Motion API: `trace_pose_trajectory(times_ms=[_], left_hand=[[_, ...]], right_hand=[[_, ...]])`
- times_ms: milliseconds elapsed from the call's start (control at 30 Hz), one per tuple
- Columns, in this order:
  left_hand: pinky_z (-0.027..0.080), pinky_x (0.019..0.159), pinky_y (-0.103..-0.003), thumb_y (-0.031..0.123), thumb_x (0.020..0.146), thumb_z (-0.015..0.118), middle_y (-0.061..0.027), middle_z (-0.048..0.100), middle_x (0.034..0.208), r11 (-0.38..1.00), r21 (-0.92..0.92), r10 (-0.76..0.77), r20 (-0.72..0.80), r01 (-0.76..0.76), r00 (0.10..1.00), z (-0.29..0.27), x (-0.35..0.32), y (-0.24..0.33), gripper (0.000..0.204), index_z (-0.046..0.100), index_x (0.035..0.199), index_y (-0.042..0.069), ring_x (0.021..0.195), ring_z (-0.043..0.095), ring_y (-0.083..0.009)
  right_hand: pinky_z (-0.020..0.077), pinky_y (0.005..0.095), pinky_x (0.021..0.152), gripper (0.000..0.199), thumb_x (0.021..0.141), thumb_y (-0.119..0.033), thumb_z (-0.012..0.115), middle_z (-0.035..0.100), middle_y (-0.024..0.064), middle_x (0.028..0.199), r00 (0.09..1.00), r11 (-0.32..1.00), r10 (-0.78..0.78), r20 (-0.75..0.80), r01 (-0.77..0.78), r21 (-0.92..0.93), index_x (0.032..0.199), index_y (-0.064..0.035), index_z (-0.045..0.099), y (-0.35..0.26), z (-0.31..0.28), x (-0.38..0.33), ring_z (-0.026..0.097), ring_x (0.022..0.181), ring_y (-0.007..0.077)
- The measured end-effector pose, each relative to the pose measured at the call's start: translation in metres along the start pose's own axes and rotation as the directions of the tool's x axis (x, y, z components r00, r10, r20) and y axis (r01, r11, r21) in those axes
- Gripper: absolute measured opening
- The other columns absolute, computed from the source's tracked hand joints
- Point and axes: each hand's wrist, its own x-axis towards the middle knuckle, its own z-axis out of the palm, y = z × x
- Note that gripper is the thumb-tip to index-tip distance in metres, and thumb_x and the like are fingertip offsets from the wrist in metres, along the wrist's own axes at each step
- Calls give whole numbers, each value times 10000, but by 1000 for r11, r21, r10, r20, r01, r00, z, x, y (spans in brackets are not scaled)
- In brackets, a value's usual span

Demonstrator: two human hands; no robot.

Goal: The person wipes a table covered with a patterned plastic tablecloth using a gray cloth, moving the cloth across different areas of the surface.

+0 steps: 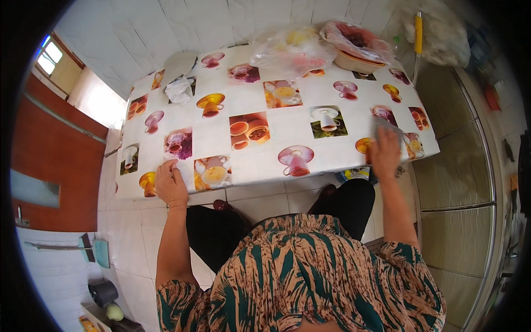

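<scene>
1. The left hand (170,183) lay flat, fingers together, at the lower-left edge of the glossy cup-printed tablecloth (265,110)
2. The right hand (385,149), lower right, pressed a blurred grey cloth (387,128); finger state unclear
3. A wide wipe risked knocking the clear plastic bags (293,50), upper centre

Bright daylight, fisheye-bent edges, blurred right hand (384,149)

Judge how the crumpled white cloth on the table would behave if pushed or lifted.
The cloth lies in loose crumpled folds, so it is probably floppy and light. Pushed, it would likely slide and bunch on the glossy tablecloth rather than roll.
</scene>
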Motion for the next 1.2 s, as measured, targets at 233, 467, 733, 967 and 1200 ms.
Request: trace_pose_trajectory(times_ms=[233,467,733,967,1200], left_hand=[[472,702,-392,103,883,562,-84,624,843,999,23,-36,18,36,999,-3,-3,-5,140,678,959,107,787,600,-278],[470,746,-414,117,893,545,-101,645,899,999,31,32,-5,-32,999,3,-3,-7,142,666,963,91,834,607,-319],[476,731,-413,122,909,527,-116,647,924,1000,23,-2,57,1,998,3,-6,-13,159,662,984,82,850,607,-324],[476,726,-381,108,923,523,-110,649,943,1000,23,-11,102,9,995,-2,-3,-13,166,658,1016,84,847,608,-299],[483,727,-333,86,936,561,-83,664,970,954,-165,-191,313,251,931,-2,11,-43,150,668,1037,61,841,617,-239]], right_hand=[[248,516,1138,662,874,-361,644,348,157,1541,812,790,-547,204,420,447,1468,-164,427,-231,-53,-37,289,1443,349],[212,462,1170,780,806,-209,729,366,140,1534,588,495,-800,116,539,681,1491,-115,367,-316,-35,-36,282,1455,304],[243,416,1173,700,824,-230,710,410,111,1511,707,622,-697,122,512,592,1449,-104,421,-234,-35,-36,338,1434,254],[375,453,1073,477,904,-364,638,567,120,1362,992,956,-120,47,102,274,1307,-115,581,-70,-53,-20,489,1316,279],[323,450,1095,471,976,-387,533,550,154,1393,990,974,142,-4,-139,178,1303,-53,595,-44,-41,-18,459,1337,302]])
